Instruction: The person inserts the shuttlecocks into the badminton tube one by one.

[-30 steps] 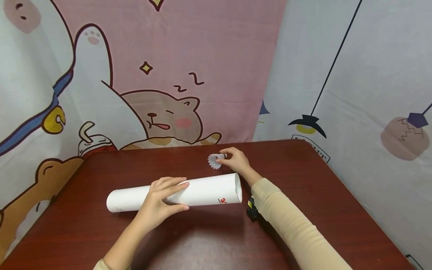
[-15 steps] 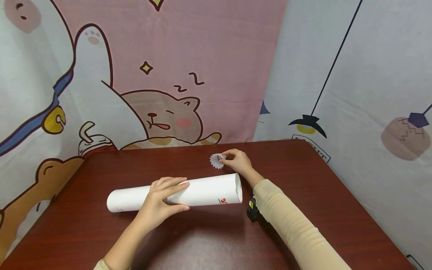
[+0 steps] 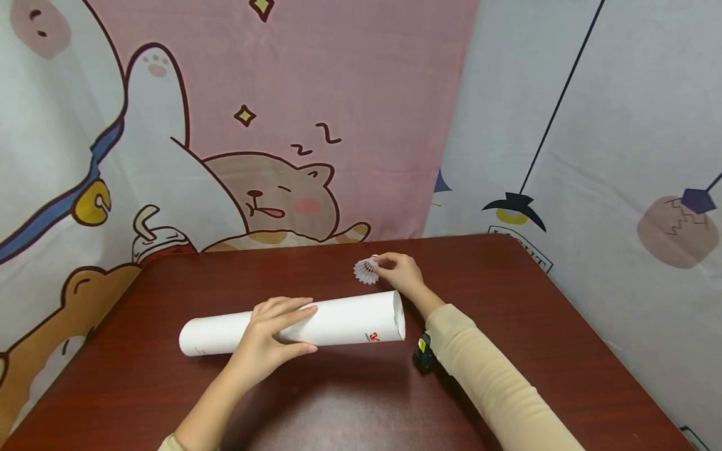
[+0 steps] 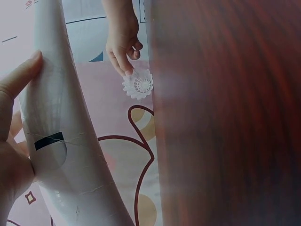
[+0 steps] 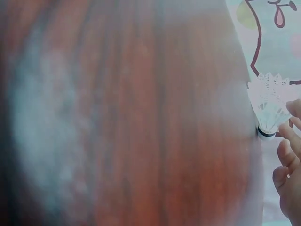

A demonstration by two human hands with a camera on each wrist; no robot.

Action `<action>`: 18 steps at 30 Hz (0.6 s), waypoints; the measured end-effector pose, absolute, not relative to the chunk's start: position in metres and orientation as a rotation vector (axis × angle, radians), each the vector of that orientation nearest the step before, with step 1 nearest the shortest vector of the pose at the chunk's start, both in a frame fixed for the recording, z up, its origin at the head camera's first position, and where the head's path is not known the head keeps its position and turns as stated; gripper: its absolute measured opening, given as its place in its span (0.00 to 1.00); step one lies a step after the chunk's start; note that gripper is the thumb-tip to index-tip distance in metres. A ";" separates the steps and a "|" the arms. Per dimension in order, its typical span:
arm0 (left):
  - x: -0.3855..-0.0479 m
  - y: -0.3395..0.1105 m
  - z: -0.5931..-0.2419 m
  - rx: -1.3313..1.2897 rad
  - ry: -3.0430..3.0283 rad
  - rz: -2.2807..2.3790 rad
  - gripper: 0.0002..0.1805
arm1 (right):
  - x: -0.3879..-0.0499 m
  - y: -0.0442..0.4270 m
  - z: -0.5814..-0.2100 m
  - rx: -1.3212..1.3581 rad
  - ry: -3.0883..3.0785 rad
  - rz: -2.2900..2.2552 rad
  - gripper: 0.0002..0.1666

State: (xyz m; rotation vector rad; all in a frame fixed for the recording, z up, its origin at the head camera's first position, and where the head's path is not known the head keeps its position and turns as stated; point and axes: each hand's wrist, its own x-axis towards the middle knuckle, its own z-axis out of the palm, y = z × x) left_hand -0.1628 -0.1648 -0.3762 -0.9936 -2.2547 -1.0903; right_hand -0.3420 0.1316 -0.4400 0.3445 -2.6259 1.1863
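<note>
A long white tube (image 3: 350, 319) lies slantwise in the head view, and my left hand (image 3: 267, 338) grips it around the middle. A small red mark shows near its right end. Beyond that end, my right hand (image 3: 402, 275) pinches a white feathered shuttlecock (image 3: 366, 270) near its base. The feather skirt faces left and toward me. In the right wrist view the shuttlecock (image 5: 269, 101) has a dark band at its cork, and the fingertips touch its side. The left wrist view shows the tube (image 4: 56, 108) close up, with a black rectangle on it.
The dark red wooden table (image 3: 507, 300) reaches back to a cartoon-printed cloth (image 3: 383, 113). A small black object with a yellow patch (image 3: 423, 356) sits beside the right sleeve (image 3: 485, 363).
My right hand has shifted slightly right with the shuttlecock, whose feather skirt has turned more toward me. My left hand and the tube have stayed put.
</note>
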 end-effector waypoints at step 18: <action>-0.163 -0.165 -0.377 -0.993 -2.255 -1.091 0.33 | -0.332 0.141 -0.437 0.167 -2.429 1.157 0.05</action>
